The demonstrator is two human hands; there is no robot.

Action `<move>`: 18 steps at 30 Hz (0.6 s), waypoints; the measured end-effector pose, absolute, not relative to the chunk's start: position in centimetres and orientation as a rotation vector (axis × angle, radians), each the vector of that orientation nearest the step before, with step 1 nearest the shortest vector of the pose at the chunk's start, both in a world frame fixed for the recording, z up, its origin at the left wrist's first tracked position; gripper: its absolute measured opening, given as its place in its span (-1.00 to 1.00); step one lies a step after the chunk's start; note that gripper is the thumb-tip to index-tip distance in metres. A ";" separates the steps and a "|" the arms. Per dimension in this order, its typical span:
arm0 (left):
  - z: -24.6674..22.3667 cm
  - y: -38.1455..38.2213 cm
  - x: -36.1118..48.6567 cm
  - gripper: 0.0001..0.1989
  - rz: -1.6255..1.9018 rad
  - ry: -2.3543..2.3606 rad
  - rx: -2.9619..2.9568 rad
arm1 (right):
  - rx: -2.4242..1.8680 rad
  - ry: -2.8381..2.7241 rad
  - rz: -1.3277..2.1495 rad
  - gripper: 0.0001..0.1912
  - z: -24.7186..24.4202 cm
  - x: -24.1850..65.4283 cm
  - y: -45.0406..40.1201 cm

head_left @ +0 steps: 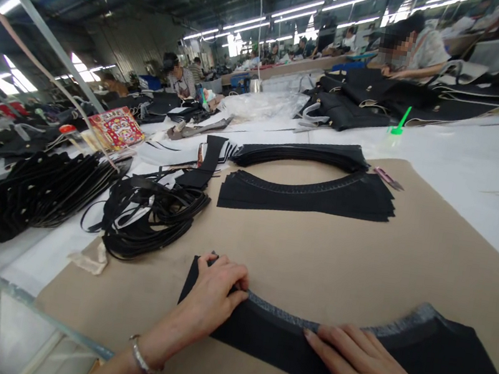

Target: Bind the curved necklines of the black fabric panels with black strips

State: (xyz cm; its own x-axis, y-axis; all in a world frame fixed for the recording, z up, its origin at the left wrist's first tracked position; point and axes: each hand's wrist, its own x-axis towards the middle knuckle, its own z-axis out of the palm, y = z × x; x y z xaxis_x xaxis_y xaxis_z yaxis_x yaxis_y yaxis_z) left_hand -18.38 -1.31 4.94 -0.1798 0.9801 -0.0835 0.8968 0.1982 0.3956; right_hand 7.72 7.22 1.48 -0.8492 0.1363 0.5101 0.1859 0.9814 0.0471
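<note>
A black fabric panel (280,350) with a curved, greyish folded edge lies across the brown board in front of me. At the panel's left end, my left hand (217,286) is closed on the curved edge, its thumb and fingers pinching the fold. My right hand (363,363) lies flat along the middle of that edge, fingers stretched out and pressing on the cloth. Part of the panel is hidden under both hands. Beyond them is a stack of similar black curved pieces (309,196), with a second black stack (302,152) behind it.
Pink-handled thread snips (388,178) lie right of the stacks on the brown board (446,262). A coil of black straps (154,216) sits left, near fanned black pieces (31,190). A green-capped nozzle (400,122) stands farther back. Co-workers (422,50) sit beyond.
</note>
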 end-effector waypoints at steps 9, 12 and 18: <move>4.8 -1.2 -18.2 -0.89 0.346 2.180 1.878 | -0.319 -2.590 -0.005 -0.38 1.3 4.1 5.0; 5.0 -1.4 -18.2 -0.89 0.324 2.199 1.878 | -0.345 -2.599 0.062 -0.43 0.0 2.1 4.1; 5.4 -2.2 -19.0 -0.85 0.385 2.145 1.798 | -0.363 -2.573 -0.014 -0.46 -1.8 1.5 3.8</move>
